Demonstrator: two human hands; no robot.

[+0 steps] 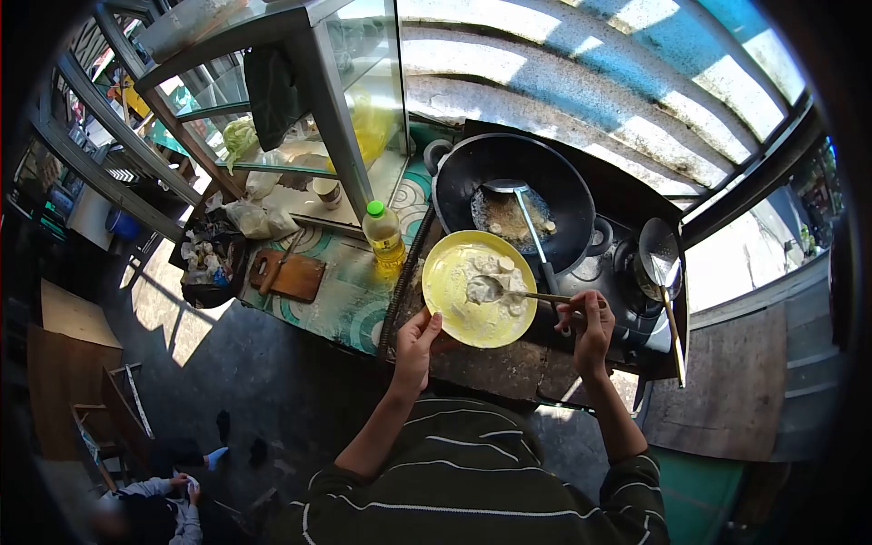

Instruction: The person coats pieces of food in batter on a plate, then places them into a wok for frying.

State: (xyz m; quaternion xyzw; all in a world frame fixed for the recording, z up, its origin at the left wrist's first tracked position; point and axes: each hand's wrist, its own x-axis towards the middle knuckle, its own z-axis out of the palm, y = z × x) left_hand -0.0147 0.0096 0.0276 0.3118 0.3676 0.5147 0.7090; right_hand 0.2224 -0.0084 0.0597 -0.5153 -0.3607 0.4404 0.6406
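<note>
One view only: head camera, looking down past a dark striped shirt at a street cooking stand.
Left hand (416,338): fingers closed on the near rim of a round yellow plastic plate (454,304), holding it tilted just in front of the wok.
Plate contents: pale battered pieces (495,277) lying in white flour or batter, gathered toward the far right of the plate.
Right hand (589,320): pinched around the handle of a metal spoon (486,289), its bowl resting among the pieces on the plate.
Wok: large black two-handled wok (513,195) on a dark gas stove (627,282), holding shallow oil with a few pieces and a long metal spatula (527,213) resting inside.
Nearby: yellow oil bottle with green cap (384,238) left of the plate; wooden chopping board (289,275) on the patterned counter; wire skimmer (660,254) at the stove's right.
Other person: crouched at lower left, hands close together (184,488); what they hold cannot be told.
Technique judgement: keep the plate's rim close over the wok edge and low, slide pieces one at a time with the spoon so oil does not splash, and hold the grip firm against the tilt.
</note>
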